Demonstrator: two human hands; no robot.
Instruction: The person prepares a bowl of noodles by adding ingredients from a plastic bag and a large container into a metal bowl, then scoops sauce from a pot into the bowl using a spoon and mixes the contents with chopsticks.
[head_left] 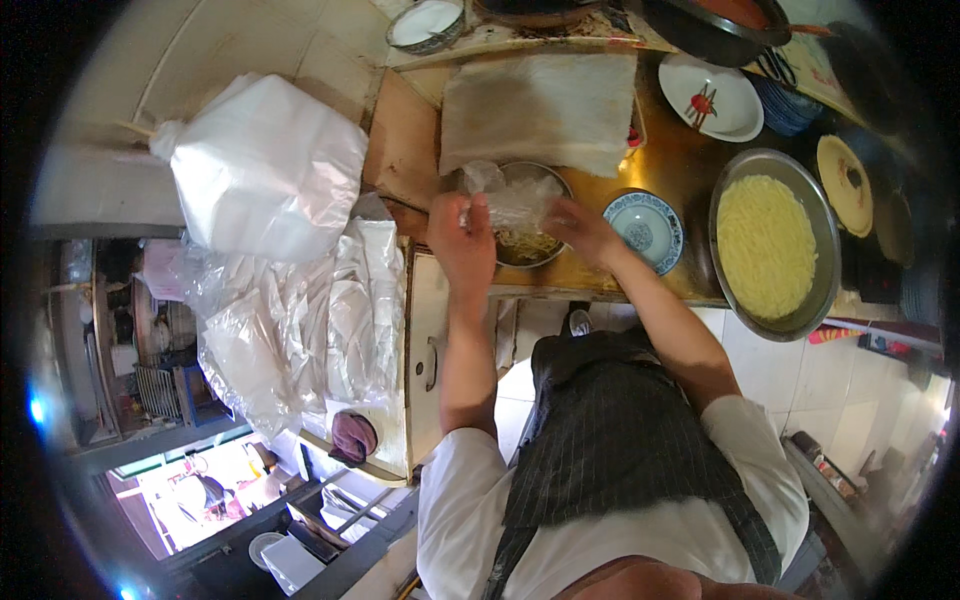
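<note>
My left hand (463, 235) and my right hand (588, 232) hold a clear, crumpled plastic bag (520, 200) between them, fingers closed on its two sides. The bag is above a round metal bowl (565, 180) and hides much of it. Some brownish food (527, 246) shows inside that bowl, too small to name. To the right of my right hand sits a blue-and-white patterned bowl (645, 232). Farther right, a large steel basin (830, 265) holds a heap of pale yellow strips (768, 245). Just beyond the bag lies a whitish cloth (540, 110).
A bulging white plastic bag (270, 165) hangs at left above bundles of clear bags (300, 310) on a white cabinet (424, 380). A white bowl (730, 75), a dark pan (715, 25) and a round lid (843, 185) stand at far right. The counter's front edge (620, 293) is near me.
</note>
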